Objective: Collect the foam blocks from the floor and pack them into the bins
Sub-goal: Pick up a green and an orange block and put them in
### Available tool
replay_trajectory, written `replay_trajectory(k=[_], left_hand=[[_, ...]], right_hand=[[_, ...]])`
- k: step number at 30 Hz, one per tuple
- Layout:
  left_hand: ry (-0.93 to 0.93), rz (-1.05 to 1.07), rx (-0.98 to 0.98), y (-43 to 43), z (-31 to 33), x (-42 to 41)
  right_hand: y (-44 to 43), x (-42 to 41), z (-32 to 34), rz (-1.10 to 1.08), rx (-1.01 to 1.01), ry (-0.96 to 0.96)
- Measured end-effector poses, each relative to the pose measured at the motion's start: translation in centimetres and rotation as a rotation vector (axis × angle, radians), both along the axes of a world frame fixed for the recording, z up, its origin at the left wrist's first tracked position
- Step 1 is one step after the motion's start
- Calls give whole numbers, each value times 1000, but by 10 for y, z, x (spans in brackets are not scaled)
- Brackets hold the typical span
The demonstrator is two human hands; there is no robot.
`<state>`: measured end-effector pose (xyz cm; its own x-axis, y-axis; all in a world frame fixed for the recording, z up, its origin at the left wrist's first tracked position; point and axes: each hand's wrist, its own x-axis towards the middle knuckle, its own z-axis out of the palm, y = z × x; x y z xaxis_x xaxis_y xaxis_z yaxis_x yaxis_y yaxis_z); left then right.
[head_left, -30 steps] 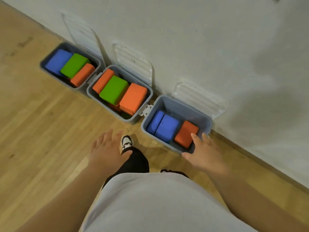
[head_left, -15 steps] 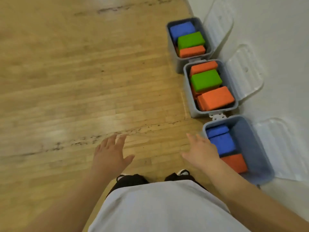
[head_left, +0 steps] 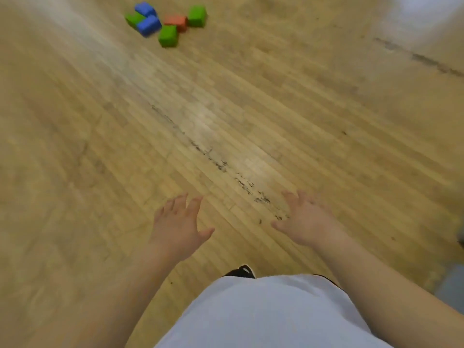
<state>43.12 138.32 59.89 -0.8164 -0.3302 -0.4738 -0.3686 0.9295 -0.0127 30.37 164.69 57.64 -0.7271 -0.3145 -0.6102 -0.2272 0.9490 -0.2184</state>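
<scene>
We hold both hands out in front of us, palms down, above the wooden floor (head_left: 75, 146). Our left hand (head_left: 178, 227) has its fingers spread and nearly straight, with the thumb out to the side, and it holds nothing. Our right hand (head_left: 308, 222) is just as slack: its fingers are loosely fanned and a little blurred, and there is nothing in it. The two hands are apart from each other, and neither touches anything we can see. The foam blocks (head_left: 173, 21) lie in a tight cluster on the floor well ahead of us, toward the far left of the boards in view and well apart from both hands. We count six. A blue block (head_left: 145, 9) lies farthest away, with a second blue block (head_left: 150, 25) just nearer. A green block (head_left: 133, 19) is partly hidden at their left. An orange block (head_left: 176, 22) sits in the middle, with a nearer green block (head_left: 168, 35) just in front of it and a third green block (head_left: 197, 16) at its right. The picture is too smeared for us to say which of them actually touch. A line of dark scuff marks (head_left: 213, 156) runs slantwise across the boards between the cluster and our hands. Below the hands we see our white shirt (head_left: 263, 312) and the tip of a dark shoe (head_left: 242, 272) on the floor. A blurred grey shape (head_left: 452, 287) shows at the right edge, and we cannot tell what it is.
</scene>
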Motion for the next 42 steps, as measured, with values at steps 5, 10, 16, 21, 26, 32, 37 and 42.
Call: replay_trajectory(k=[5,10,16,21,26,32,37,42], left_hand=[[-1,257,56,-41,-10,0],[-3,426,73,-59,-14,-26],[21,581,25,-80,-15,-122],[72,690,34,-84,6,-222],[139,752,18,-114,28,-306],[143,749,36,-186,19,-372],[133,702,55,-284,1,-415],[102,669,81,-408,-1,-444]], right_hand=[[-77,-60,14,230,3,56],[-130,-125,12,390,13,60],[-178,-240,10,515,-30,68],[-206,-363,36,597,-26,121],[-250,-452,60,648,-42,153],[-319,-509,46,654,-35,128],[-421,-533,28,672,-32,100],[-536,-567,28,658,-11,105]])
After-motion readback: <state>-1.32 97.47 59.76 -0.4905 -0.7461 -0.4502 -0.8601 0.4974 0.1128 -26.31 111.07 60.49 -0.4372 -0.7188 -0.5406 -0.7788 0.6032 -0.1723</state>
